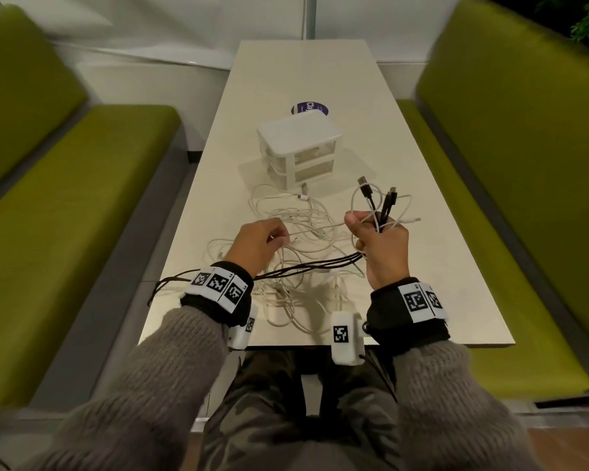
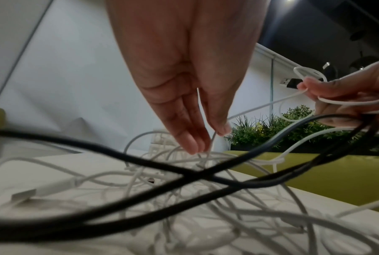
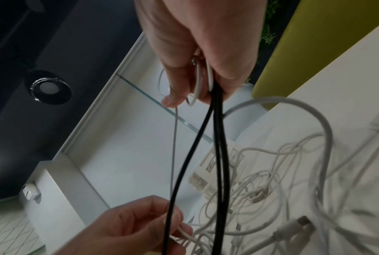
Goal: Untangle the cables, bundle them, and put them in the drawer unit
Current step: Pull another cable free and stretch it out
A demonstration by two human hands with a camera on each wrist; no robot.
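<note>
A tangle of white cables (image 1: 296,239) lies on the near half of the cream table (image 1: 422,232). My right hand (image 1: 376,232) is raised above it and grips a bunch of looped black cable (image 1: 385,205) and white cable; black strands (image 1: 306,266) trail left off the table edge. My left hand (image 1: 266,241) pinches a thin white cable (image 2: 210,145) stretched toward the right hand (image 3: 197,82). The white drawer unit (image 1: 300,147) stands behind the tangle, drawers closed. The left hand (image 3: 140,229) shows at the bottom of the right wrist view.
Green benches (image 1: 65,215) run along both sides of the narrow table. A purple round sticker (image 1: 310,108) lies behind the drawer unit. A white USB plug (image 2: 24,196) rests on the table near my left wrist. Plants (image 2: 293,127) stand beyond the right bench.
</note>
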